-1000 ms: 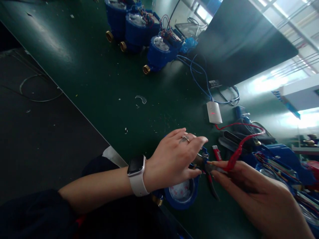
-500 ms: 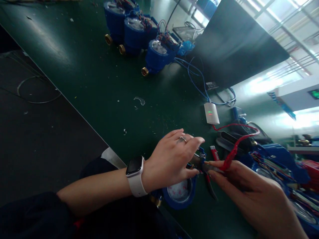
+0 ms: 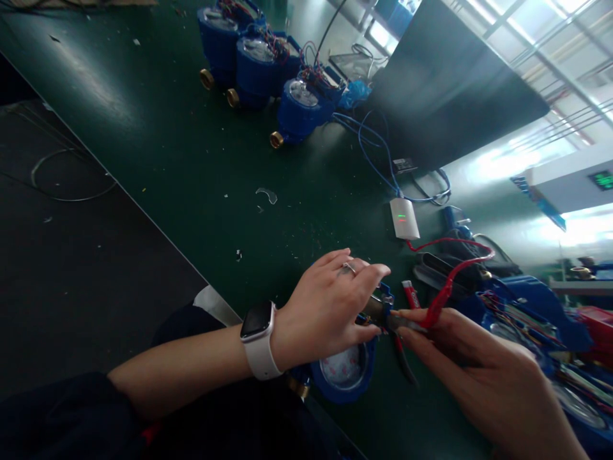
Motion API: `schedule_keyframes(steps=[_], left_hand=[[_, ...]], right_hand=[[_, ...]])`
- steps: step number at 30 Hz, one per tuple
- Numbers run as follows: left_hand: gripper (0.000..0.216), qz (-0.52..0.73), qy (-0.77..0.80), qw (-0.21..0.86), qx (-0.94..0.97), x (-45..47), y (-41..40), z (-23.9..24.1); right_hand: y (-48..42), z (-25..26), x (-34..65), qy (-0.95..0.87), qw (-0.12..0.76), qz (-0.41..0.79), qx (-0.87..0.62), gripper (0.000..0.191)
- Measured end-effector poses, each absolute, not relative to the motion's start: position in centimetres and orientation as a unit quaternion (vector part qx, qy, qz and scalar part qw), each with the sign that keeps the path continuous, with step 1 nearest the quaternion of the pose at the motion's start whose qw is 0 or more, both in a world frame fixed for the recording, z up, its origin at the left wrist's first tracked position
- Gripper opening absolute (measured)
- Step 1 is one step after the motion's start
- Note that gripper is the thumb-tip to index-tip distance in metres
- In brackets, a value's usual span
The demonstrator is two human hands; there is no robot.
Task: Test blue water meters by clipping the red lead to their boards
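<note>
A blue water meter (image 3: 343, 374) with a round clear dial stands close to my body on the green table. My left hand (image 3: 325, 310), with a watch on its wrist, lies over the meter, its thumb and fingers closed around the wired side housing (image 3: 384, 299). Between the thumb and fingers of my right hand (image 3: 488, 367) is a red-sleeved alligator clip (image 3: 433, 314), its metal jaws at the edge of that housing. Whether the jaws bite on a wire or contact is too small to tell. Dark-handled pliers (image 3: 406, 363) lie partly hidden beneath the clip.
A white box with lit indicators (image 3: 405, 218) joins the red lead and blue cables. Several blue meters (image 3: 299, 112) with brass ends stand at the back. More opened meters (image 3: 541, 313) lie at right, beside a red tube (image 3: 410, 294). A dark panel (image 3: 450, 89) rises behind.
The view has shifted very slightly. Both hands, the clip and the meter keep their places relative to each other.
</note>
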State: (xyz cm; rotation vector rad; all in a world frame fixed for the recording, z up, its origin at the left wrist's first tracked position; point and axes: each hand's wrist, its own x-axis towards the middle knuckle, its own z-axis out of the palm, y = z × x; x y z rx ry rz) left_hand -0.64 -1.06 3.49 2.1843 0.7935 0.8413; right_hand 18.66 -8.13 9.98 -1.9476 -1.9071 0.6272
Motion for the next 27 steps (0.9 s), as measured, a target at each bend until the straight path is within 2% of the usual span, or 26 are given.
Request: schedule_keyframes(steps=[12, 27], left_hand=[[0.068, 0.319, 0.305, 0.323, 0.837, -0.6, -1.1, 3.3], [0.07, 0.289, 0.317, 0.341, 0.836, -0.5, -1.0, 3.3]], right_hand=[[-8.8, 9.0, 19.4, -0.674, 0.182, 0.231, -0.678, 0.013], [-8.2, 9.6, 17.8, -0.607, 0.197, 0.312, -0.704, 0.017]])
